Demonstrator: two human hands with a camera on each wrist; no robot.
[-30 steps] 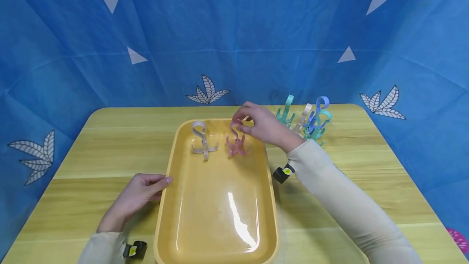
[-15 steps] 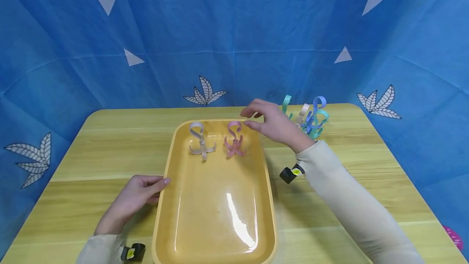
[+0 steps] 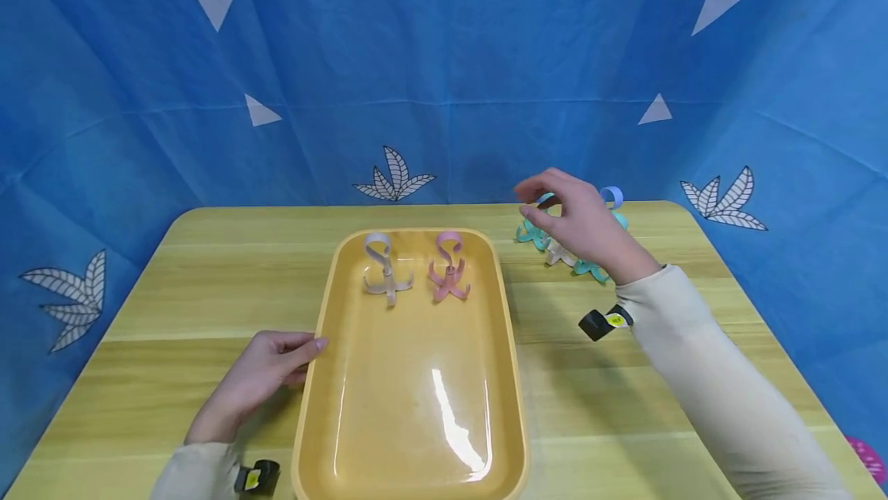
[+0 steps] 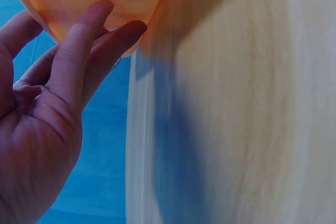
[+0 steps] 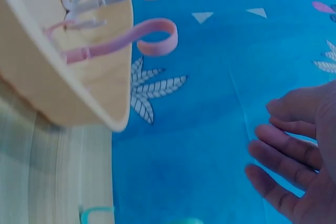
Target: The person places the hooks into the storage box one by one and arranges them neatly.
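Observation:
A yellow tray [image 3: 409, 377] lies on the table with a grey-white hook [image 3: 388, 284] and a pink hook [image 3: 449, 280] standing upright at its far end. Each hook has a curled top and several upturned prongs. My left hand [image 3: 260, 377] grips the tray's left side, thumb over the rim and fingers against the outer wall. Right of the tray, my right hand [image 3: 579, 219] hovers with loosely bent fingers and nothing between them. Beneath and behind it stand a green hook [image 3: 533, 234], a whitish hook [image 3: 559, 254], another green hook [image 3: 591, 270] and a blue hook [image 3: 613, 195], partly hidden.
The wooden table [image 3: 208, 276] ends at the back against a blue cloth [image 3: 444, 61] printed with leaves and triangles. A black camera band [image 3: 606, 323] sits on the right wrist, another band [image 3: 257, 477] on the left.
The right hand has let go of the pink hook, leaving it standing in the tray, and has moved right over the other hooks. My left hand keeps its place on the tray.

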